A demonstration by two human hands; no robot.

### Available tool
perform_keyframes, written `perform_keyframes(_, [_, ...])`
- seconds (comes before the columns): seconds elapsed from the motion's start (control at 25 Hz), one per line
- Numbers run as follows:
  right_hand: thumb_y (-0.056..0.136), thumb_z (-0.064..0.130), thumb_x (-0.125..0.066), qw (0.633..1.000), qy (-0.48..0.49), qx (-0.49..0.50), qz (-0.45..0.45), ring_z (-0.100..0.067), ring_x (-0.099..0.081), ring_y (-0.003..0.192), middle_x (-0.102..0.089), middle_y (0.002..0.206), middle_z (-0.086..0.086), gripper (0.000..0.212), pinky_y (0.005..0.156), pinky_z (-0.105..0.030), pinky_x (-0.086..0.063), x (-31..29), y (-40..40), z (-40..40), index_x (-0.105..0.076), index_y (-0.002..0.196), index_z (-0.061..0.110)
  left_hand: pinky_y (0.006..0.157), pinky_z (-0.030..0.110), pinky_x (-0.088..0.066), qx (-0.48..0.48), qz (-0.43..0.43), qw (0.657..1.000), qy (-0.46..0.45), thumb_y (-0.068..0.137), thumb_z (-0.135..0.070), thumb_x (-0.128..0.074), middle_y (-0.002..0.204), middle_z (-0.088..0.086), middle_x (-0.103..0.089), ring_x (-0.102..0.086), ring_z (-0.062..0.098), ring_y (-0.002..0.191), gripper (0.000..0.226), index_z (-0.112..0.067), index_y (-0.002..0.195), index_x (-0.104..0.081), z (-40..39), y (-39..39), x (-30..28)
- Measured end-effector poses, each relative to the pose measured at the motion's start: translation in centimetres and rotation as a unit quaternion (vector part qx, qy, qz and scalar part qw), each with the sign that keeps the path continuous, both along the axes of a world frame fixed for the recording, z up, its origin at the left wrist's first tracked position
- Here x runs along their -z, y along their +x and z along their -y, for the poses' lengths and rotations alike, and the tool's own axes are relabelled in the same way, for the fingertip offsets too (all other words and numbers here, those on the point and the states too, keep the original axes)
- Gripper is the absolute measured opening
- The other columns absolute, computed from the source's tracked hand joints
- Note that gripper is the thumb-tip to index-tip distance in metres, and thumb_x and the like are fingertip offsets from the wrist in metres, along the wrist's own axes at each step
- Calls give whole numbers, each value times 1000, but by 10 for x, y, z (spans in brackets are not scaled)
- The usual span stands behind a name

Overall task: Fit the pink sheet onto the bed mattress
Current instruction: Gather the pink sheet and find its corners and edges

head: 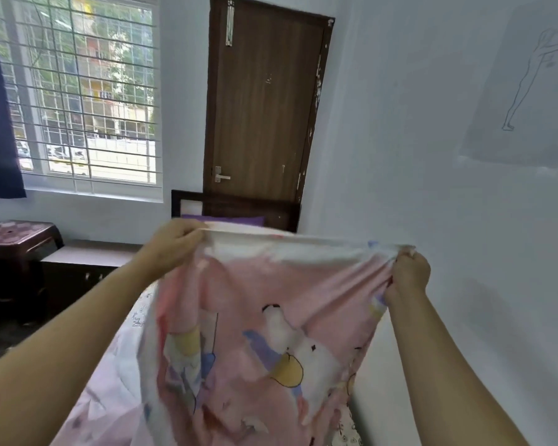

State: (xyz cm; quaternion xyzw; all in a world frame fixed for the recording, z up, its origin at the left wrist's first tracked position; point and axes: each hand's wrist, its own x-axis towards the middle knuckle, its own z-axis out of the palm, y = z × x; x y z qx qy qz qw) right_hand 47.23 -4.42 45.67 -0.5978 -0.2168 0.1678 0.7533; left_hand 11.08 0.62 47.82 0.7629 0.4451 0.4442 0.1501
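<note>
The pink sheet [239, 294], printed with cartoon figures, hangs stretched in the air in front of me. My left hand [174, 249] pinches its white top edge at the left end. My right hand [408, 278] grips the bunched top edge at the right end. Both arms are raised over the bed. The mattress [107, 391] shows below at the lower left, covered in pale patterned fabric, and the hanging sheet hides most of it. A purple pillow [223, 219] lies at the head of the bed.
A dark wooden headboard [187, 197] stands before a brown door [264, 101]. The white wall [448, 188] runs along the bed's right side. A barred window [78, 91], a dark stool [16, 239] and a low cabinet [87, 262] are to the left.
</note>
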Motion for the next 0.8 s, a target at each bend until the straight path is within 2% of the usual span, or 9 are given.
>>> perform_keyframes(0.12, [84, 10, -48, 997, -60, -13, 54, -30, -45, 71, -51, 69, -16, 23, 63, -38, -38, -1, -8, 8, -52, 61, 9, 60, 29, -33, 84, 54, 989, -114, 75, -17, -42, 65, 12, -46, -43, 19, 64, 33, 14, 66, -51, 3, 7, 11])
perform_keyframes(0.2, [77, 13, -54, 986, -22, -90, 137, -33, -52, 72, -58, 73, -18, 15, 63, -30, -37, -14, -28, 19, -62, 70, 2, 53, 25, -32, 115, 142, 969, -166, 75, -1, -42, 59, 7, -42, -39, 15, 58, 20, 4, 56, -47, 8, 12, 8])
perform_keyframes(0.24, [73, 18, -57, 971, -2, -169, 167, -20, -60, 73, -65, 78, -6, 16, 64, -26, -40, -22, -44, 25, -67, 75, 6, 49, 23, -31, 126, 160, 962, -181, 72, 3, -41, 56, 3, -40, -37, 13, 55, 21, -3, 52, -46, 13, 18, 4])
perform_keyframes(0.32, [70, 39, -64, 898, -45, -366, 239, 3, -62, 81, -68, 87, 16, 33, 70, -21, -44, -34, -81, 31, -72, 86, 12, 45, 21, -30, 158, 159, 955, -197, 63, -1, -41, 51, -1, -37, -33, 13, 52, 16, -7, 48, -44, 23, 32, -1])
perform_keyframes(0.4, [71, 65, -63, 784, -142, -487, 357, -1, -62, 95, -68, 100, 14, 55, 85, -24, -46, -30, -119, 28, -71, 99, 18, 44, 17, -32, 190, 133, 950, -207, 65, 1, -42, 50, -1, -39, -35, 13, 51, 12, 1, 54, -47, 33, 46, -5])
perform_keyframes(0.48, [74, 62, -65, 728, -184, -544, 373, -9, -64, 94, -69, 99, 7, 49, 89, -32, -48, -21, -143, 25, -70, 98, 19, 45, 14, -36, 231, 109, 942, -218, 72, 9, -42, 48, -3, -46, -42, 8, 49, 21, 1, 55, -51, 44, 55, -8])
perform_keyframes(0.56, [72, 44, -75, 739, -175, -584, 288, -17, -64, 84, -69, 91, -5, 38, 81, -36, -50, -16, -142, 23, -70, 91, 11, 47, 12, -38, 264, 75, 936, -220, 76, 8, -45, 51, -6, -52, -47, 4, 50, 28, -8, 57, -57, 51, 52, -11])
perform_keyframes(0.64, [77, 23, -76, 751, -147, -592, 252, -13, -62, 69, -67, 76, -2, 13, 68, -27, -49, -17, -135, 27, -68, 79, 12, 49, 11, -36, 265, -7, 945, -193, 81, 4, -47, 55, -9, -52, -45, 2, 52, 27, -10, 61, -58, 52, 41, -13])
perform_keyframes(0.8, [79, 15, -75, 809, -80, -473, 339, 3, -52, 49, -57, 50, 14, 19, 51, -12, -40, -43, -132, 38, -64, 63, 18, 56, 23, -30, 156, -269, 950, 7, 68, -24, -46, 67, 0, -43, -39, 14, 60, 17, -16, 56, -36, 40, 24, -4])
